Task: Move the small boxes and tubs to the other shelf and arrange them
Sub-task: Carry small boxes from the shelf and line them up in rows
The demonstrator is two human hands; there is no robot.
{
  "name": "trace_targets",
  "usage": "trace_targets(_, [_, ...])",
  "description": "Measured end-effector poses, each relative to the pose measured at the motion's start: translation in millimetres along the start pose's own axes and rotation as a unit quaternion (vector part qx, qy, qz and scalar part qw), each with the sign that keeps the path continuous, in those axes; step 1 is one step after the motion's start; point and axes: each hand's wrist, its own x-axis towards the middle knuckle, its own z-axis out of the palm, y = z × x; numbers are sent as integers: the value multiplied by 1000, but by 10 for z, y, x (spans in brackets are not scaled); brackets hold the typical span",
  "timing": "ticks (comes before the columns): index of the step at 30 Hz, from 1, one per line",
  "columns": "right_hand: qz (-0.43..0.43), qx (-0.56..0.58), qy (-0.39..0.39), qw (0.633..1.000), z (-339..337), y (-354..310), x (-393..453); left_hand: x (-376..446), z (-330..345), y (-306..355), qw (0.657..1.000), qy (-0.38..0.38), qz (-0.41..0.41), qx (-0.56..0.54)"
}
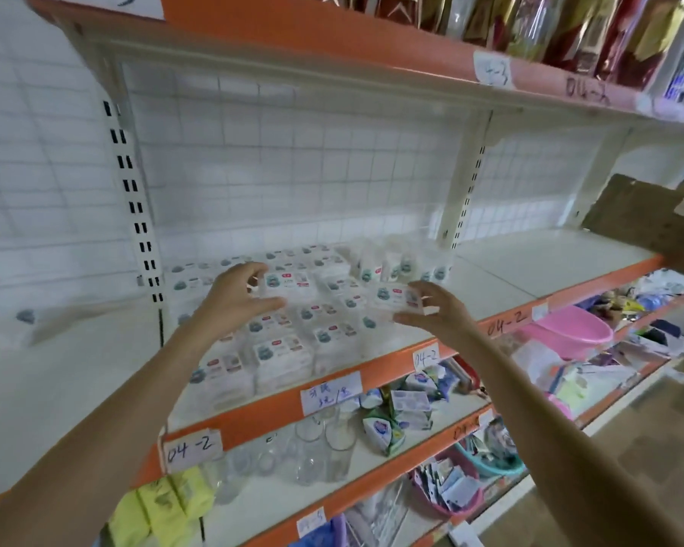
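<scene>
Several small white boxes [281,349] lie in rows on the white shelf [530,270] with an orange front edge. Behind them at the back stand several white tubs [395,266]. My left hand [234,298] reaches over the rows and pinches one small box [289,284] between thumb and fingers. My right hand [435,309] holds another small box [395,296] just above the right side of the rows, fingers curled round it. The picture is blurred by motion.
The right half of the shelf is bare up to a brown cardboard sheet [648,219]. Below are drinking glasses [312,452], yellow packs [162,503], soap packets [403,408] and a pink basin [569,329]. A shelf with wrapped goods [549,29] hangs overhead.
</scene>
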Motion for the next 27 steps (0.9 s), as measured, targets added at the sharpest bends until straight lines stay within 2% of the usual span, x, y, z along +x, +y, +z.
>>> trace_targets(6, [-9, 12, -89, 996, 217, 141, 802, 263, 280, 21, 995, -36, -70, 53])
trace_targets(13, [-42, 26, -210, 977, 471, 245, 1381, 341, 605, 124, 987, -13, -140, 77])
trace_targets(17, [-73, 60, -218, 971, 575, 317, 1517, 334, 750, 194, 981, 50, -176, 69])
trace_targets(27, [-103, 155, -234, 954, 677, 435, 1612, 411, 1002, 321, 950, 144, -264, 83])
